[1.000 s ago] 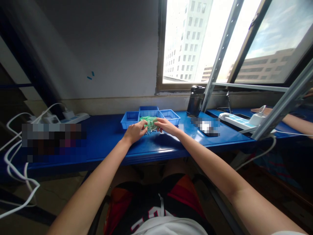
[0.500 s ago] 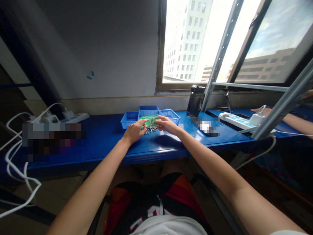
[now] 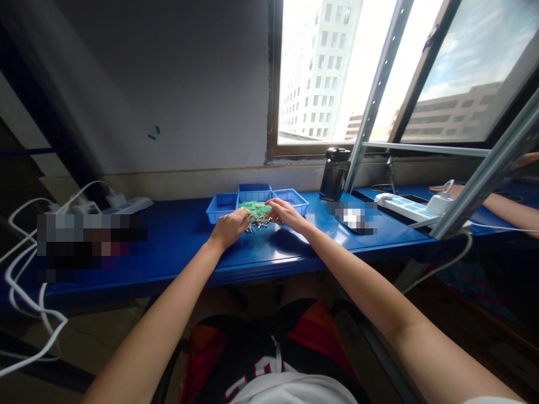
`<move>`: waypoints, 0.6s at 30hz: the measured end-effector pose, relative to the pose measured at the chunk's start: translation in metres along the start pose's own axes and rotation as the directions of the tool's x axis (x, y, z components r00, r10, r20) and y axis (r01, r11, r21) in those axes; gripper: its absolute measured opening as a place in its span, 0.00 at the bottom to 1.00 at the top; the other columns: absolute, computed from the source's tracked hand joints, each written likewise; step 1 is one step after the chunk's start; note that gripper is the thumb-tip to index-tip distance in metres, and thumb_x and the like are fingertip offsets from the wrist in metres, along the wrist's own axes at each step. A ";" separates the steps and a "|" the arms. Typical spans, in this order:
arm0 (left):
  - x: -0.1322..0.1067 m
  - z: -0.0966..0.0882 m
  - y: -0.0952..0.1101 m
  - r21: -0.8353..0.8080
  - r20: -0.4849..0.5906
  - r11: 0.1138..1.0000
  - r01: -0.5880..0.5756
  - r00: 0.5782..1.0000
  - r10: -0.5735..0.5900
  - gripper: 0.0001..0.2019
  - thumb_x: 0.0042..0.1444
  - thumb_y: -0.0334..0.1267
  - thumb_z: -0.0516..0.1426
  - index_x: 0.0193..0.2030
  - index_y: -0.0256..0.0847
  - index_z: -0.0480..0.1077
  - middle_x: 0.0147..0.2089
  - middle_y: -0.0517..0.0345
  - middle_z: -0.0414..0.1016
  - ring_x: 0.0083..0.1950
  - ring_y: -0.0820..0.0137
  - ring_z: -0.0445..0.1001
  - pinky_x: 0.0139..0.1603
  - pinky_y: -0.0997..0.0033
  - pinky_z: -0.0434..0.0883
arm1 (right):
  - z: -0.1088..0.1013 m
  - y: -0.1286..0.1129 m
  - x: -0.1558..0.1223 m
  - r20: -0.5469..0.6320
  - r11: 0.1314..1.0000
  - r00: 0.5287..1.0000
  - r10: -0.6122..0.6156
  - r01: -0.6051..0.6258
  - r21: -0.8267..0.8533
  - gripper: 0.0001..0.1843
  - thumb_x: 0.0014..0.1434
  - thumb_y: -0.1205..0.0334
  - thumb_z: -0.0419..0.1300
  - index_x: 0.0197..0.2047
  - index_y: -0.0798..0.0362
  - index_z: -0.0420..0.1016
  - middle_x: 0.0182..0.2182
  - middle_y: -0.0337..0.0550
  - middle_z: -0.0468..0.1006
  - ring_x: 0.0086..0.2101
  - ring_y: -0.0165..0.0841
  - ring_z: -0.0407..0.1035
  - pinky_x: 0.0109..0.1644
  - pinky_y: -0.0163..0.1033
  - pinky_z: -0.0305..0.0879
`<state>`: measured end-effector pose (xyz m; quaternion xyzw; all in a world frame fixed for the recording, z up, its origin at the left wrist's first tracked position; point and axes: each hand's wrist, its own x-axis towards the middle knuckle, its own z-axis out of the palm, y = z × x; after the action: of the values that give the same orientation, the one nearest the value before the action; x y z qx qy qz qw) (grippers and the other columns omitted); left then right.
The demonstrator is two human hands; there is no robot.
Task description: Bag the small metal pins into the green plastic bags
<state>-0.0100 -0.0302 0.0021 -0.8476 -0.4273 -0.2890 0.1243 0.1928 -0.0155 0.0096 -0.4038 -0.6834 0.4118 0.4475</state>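
Between my hands is a green plastic bag (image 3: 256,207), thin and crumpled. My left hand (image 3: 229,229) pinches its left side, and my right hand (image 3: 287,214) has its fingers curled on the right side. Below the bag's near edge, a pile of silvery screws (image 3: 257,225) lies on the blue table (image 3: 181,247). Part of the bag and some of the screws are hidden by my fingers. Just behind stand blue plastic bins: one at the left (image 3: 222,209), one at the right (image 3: 290,197) and one at the back (image 3: 255,188), around a middle compartment.
A black bottle (image 3: 334,175) stands at the right by a metal post. A blurred-out item (image 3: 353,217) lies before it. White power strips (image 3: 410,209) with cables sit on both sides. At far right another person's arm (image 3: 501,209) rests on the neighbouring table.
More screws lie spread below the bag than before, and the bag looks flatter. My hands have stayed in nearly the same place. The view has shifted slightly.
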 end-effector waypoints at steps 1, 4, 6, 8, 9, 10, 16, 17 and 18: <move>0.000 -0.001 0.001 0.018 0.020 1.000 0.008 1.000 -0.009 0.16 0.62 0.44 0.42 0.43 0.42 0.67 0.42 0.56 0.75 0.40 0.66 0.74 0.33 0.75 0.66 | 0.000 0.001 0.001 -0.012 1.000 1.000 -0.004 0.004 -0.015 0.10 0.56 0.61 0.48 0.40 0.55 0.65 0.25 0.40 0.73 0.21 0.25 0.62 0.20 0.28 0.55; 0.000 -0.001 0.002 0.075 0.085 0.996 0.049 0.995 -0.056 0.17 0.63 0.46 0.41 0.41 0.41 0.67 0.34 0.55 0.76 0.35 0.65 0.75 0.31 0.75 0.65 | -0.001 0.005 0.001 0.035 0.995 0.999 -0.016 0.020 -0.094 0.06 0.49 0.66 0.51 0.34 0.55 0.65 0.28 0.40 0.73 0.24 0.25 0.63 0.21 0.28 0.56; 0.001 -0.001 0.001 0.101 0.110 0.992 0.070 0.991 -0.081 0.17 0.63 0.46 0.40 0.41 0.41 0.66 0.32 0.55 0.76 0.34 0.65 0.75 0.31 0.74 0.65 | -0.001 0.007 0.001 0.088 0.986 0.995 -0.046 0.060 -0.157 0.05 0.48 0.65 0.54 0.32 0.56 0.66 0.28 0.39 0.72 0.26 0.25 0.64 0.22 0.28 0.57; 0.001 -0.001 0.001 0.107 0.122 0.991 0.076 0.988 -0.089 0.17 0.63 0.46 0.40 0.42 0.41 0.65 0.31 0.54 0.76 0.34 0.64 0.75 0.31 0.74 0.65 | 0.000 0.008 0.001 0.110 0.971 0.990 -0.091 0.112 -0.210 0.07 0.49 0.61 0.55 0.31 0.56 0.66 0.25 0.37 0.70 0.25 0.26 0.63 0.23 0.28 0.56; 0.001 -0.001 0.001 0.105 0.126 0.991 0.077 0.988 -0.090 0.17 0.63 0.46 0.39 0.43 0.41 0.65 0.31 0.54 0.76 0.34 0.64 0.75 0.31 0.74 0.65 | 0.000 0.008 0.000 0.107 0.963 0.988 -0.115 0.138 -0.234 0.09 0.51 0.58 0.55 0.30 0.56 0.66 0.23 0.37 0.69 0.24 0.25 0.62 0.24 0.29 0.56; 0.000 -0.001 0.001 0.101 0.130 0.992 0.080 0.987 -0.093 0.17 0.63 0.46 0.39 0.43 0.41 0.65 0.31 0.54 0.76 0.34 0.64 0.76 0.31 0.73 0.65 | 0.000 0.007 -0.001 0.100 0.953 0.985 -0.140 0.161 -0.255 0.11 0.52 0.57 0.54 0.28 0.57 0.66 0.22 0.37 0.69 0.23 0.25 0.62 0.25 0.30 0.56; 0.000 -0.002 0.002 0.103 0.170 0.988 0.112 0.977 -0.128 0.18 0.63 0.46 0.38 0.44 0.41 0.64 0.31 0.53 0.76 0.34 0.63 0.76 0.32 0.72 0.66 | 0.003 0.003 -0.005 0.069 0.901 0.966 -0.249 0.257 -0.349 0.14 0.53 0.55 0.54 0.23 0.57 0.64 0.20 0.37 0.69 0.22 0.25 0.61 0.27 0.31 0.55; 0.000 -0.002 0.002 0.106 0.176 0.988 0.113 0.976 -0.131 0.18 0.63 0.46 0.38 0.44 0.41 0.64 0.32 0.53 0.76 0.34 0.62 0.76 0.32 0.72 0.66 | 0.003 0.003 -0.006 0.064 0.893 0.963 -0.262 0.267 -0.363 0.14 0.54 0.55 0.54 0.23 0.57 0.64 0.20 0.37 0.69 0.22 0.25 0.60 0.27 0.30 0.55; 0.000 -0.002 0.003 0.108 0.180 0.988 0.114 0.975 -0.132 0.18 0.63 0.46 0.38 0.44 0.41 0.64 0.32 0.53 0.76 0.34 0.62 0.76 0.32 0.71 0.66 | 0.003 0.003 -0.006 0.060 0.884 0.960 -0.273 0.275 -0.379 0.14 0.54 0.55 0.53 0.24 0.57 0.65 0.19 0.37 0.69 0.22 0.25 0.60 0.27 0.30 0.54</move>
<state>-0.0085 -0.0325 0.0042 -0.8358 -0.5023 -0.1944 0.1064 0.1924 -0.0209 0.0045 -0.3820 -0.8019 0.2040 0.4117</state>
